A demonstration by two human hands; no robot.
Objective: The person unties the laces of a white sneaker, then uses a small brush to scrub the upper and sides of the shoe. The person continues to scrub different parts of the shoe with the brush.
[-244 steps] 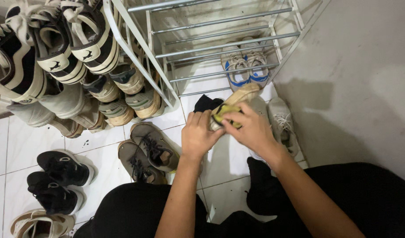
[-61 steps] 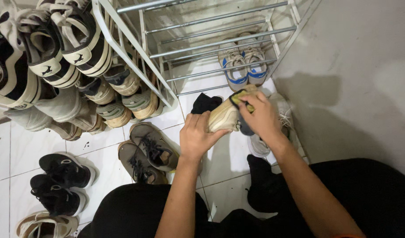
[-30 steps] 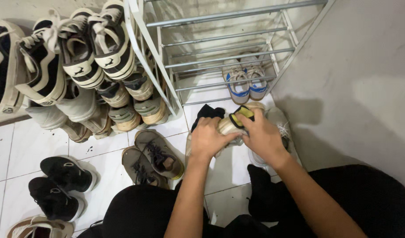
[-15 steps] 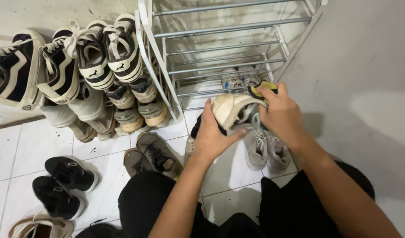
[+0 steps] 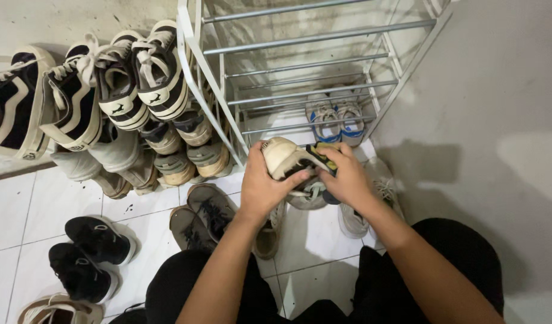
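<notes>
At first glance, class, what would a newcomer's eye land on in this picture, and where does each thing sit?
Centre frame, the left hand grips a cream shoe while the right hand presses a yellow and dark pad against it. Behind stands a metal rack, bare except for blue and white sneakers on its lowest shelf. At left, striped sneakers lean in a crowded row.

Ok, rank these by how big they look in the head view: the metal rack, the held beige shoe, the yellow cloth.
1. Metal rack, by far the largest, spanning the upper frame.
2. Beige shoe, held in the left hand, partly hidden by fingers.
3. Yellow cloth, smallest, mostly covered by the right hand, so its full size is unclear.
</notes>
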